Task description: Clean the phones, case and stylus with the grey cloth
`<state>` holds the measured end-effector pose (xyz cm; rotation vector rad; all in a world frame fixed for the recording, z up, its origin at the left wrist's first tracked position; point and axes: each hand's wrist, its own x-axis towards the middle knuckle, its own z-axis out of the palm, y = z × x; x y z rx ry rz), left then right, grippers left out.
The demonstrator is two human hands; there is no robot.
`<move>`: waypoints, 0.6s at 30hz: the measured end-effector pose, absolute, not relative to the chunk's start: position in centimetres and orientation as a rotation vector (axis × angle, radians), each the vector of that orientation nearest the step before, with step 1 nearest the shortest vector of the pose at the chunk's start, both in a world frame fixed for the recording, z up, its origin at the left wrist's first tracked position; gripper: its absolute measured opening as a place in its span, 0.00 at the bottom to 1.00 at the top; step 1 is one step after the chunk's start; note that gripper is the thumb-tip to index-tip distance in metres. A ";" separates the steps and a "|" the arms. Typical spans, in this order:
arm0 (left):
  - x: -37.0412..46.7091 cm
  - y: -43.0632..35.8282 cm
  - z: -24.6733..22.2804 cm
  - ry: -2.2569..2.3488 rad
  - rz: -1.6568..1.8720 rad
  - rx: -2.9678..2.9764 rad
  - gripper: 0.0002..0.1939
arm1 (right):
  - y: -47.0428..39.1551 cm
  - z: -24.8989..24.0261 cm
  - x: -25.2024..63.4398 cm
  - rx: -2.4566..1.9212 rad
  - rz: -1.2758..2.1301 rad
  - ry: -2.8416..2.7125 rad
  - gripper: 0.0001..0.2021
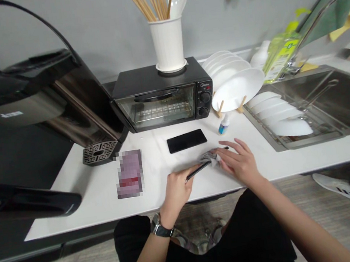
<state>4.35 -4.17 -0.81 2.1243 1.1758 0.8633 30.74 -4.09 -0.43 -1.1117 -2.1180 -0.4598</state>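
Observation:
My left hand [177,186], with a watch on its wrist, grips one end of a slim black thing [198,170]. Whether it is a rod or a flat thing seen edge-on, I cannot tell. A crumpled grey-white tissue or cloth [210,157] is bunched around its middle. My right hand [238,161] presses this tissue against the slim thing, fingers partly curled. Just beyond my hands a black phone [186,141] lies flat on the white counter [159,159]. A small white and blue bottle [223,125] stands upright behind my right hand.
A purple blurred-out flat thing [130,173] lies left, near a black drink machine [100,151]. Behind stand a toaster oven [161,102] topped by a white cup [168,43] of chopsticks, and racked plates [238,88]. Right is a sink [344,95] with bowls [290,126].

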 end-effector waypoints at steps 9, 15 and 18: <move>4.6 -3.9 -1.5 1.367 0.784 2.218 0.13 | -5.7 -1.1 21.3 -1.352 -0.154 -1.955 0.13; 4.3 -3.7 -2.6 1.462 0.710 2.281 0.11 | -7.4 -1.2 19.5 -1.197 -0.228 -2.153 0.21; 4.3 -4.0 -2.2 1.464 0.707 2.262 0.12 | -6.5 -1.0 23.4 -1.185 -0.327 -2.120 0.17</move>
